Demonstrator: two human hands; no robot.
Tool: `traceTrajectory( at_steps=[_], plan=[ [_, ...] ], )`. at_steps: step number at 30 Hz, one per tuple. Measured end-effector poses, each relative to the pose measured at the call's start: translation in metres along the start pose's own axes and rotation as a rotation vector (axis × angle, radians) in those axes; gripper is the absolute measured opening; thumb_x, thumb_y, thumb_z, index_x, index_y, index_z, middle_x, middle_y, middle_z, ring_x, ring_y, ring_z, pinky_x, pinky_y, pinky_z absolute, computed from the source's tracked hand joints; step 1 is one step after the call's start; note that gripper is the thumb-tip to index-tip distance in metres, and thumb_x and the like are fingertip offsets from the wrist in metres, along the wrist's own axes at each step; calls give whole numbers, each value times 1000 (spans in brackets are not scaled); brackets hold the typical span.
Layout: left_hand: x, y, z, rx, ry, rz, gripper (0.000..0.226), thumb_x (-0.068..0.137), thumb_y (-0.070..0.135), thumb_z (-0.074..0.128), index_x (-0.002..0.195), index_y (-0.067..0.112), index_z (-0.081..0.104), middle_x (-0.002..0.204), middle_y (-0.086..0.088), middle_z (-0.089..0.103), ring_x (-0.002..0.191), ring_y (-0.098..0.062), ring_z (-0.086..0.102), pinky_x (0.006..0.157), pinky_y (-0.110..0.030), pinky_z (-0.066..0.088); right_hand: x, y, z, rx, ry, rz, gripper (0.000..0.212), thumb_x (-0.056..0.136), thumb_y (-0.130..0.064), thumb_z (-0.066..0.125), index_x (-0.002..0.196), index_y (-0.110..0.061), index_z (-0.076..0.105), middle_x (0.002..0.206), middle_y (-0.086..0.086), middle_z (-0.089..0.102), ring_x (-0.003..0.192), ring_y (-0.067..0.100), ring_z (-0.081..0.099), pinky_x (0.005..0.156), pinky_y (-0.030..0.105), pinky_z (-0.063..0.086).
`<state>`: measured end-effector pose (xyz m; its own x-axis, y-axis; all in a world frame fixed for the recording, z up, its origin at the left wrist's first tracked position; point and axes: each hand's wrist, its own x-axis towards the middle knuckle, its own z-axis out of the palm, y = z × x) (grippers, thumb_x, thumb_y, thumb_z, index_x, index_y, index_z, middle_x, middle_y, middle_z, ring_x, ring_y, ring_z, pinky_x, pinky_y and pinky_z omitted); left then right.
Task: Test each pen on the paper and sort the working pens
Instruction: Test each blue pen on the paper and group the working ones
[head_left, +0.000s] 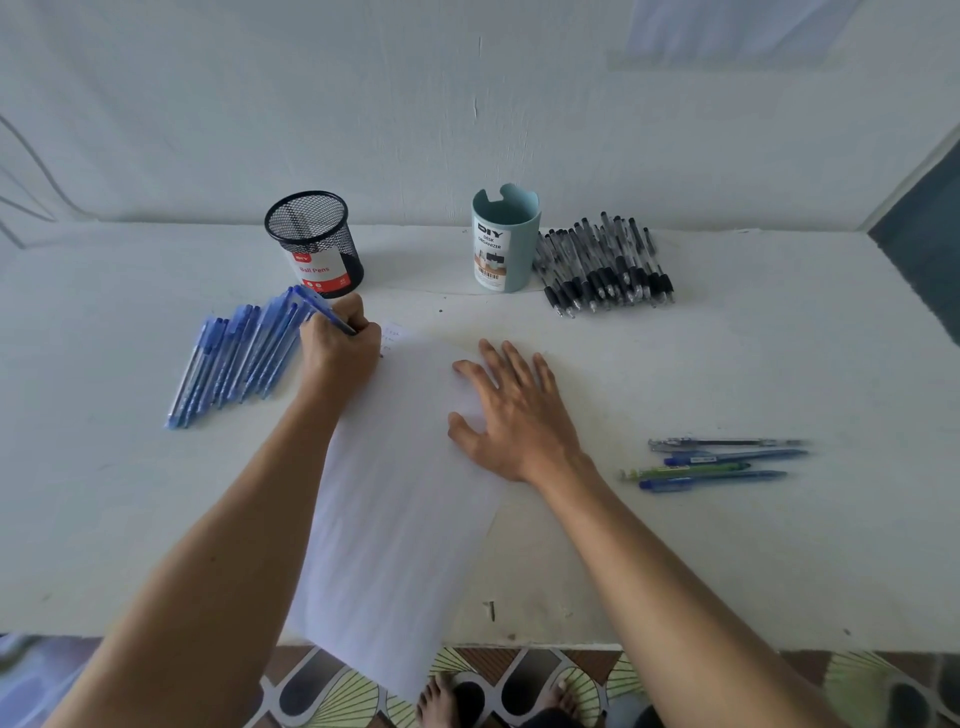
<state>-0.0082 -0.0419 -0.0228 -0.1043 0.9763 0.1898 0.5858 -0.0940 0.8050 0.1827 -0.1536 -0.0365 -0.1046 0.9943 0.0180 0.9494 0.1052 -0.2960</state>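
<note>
Pens (727, 458) four loose, two holders (314, 244), one paper (405, 493)

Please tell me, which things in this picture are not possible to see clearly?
Head view:
- Tip of the blue pen: hidden behind the left hand.
- Marks on the paper beside that hand: too faint and small to read.
- Inside of the teal organizer: hidden by its own wall.
- Print on the four loose pens: too small.
</note>
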Motion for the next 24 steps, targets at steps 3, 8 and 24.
traceTrajectory(
  at_steps=[3,8,24],
  plan=[
    [1,-3,0,-37,-26,0,17,70,-4,45,65,7,33,64,-7,32,57,-15,32,58,-29,30,0,1,0,4,-3,-5,65,90,-56,39,149,-32,29,166,3,12,153,27,7,123,51,1],
    [5,-10,-5,-192,135,-66,17,69,-2,45,63,9,33,61,-4,33,61,-23,39,53,-36,42,0,0,-1,1,1,-7,64,91,-56,42,150,-32,29,166,3,13,153,26,7,123,51,1],
    [-3,9,-16,-325,204,-124,37,107,36,39,95,14,67,43,-5,49,30,-11,38,37,-20,31,-1,0,-2,-1,17,0,65,89,-58,44,149,-35,32,166,3,16,153,25,9,123,50,2]
  ],
)
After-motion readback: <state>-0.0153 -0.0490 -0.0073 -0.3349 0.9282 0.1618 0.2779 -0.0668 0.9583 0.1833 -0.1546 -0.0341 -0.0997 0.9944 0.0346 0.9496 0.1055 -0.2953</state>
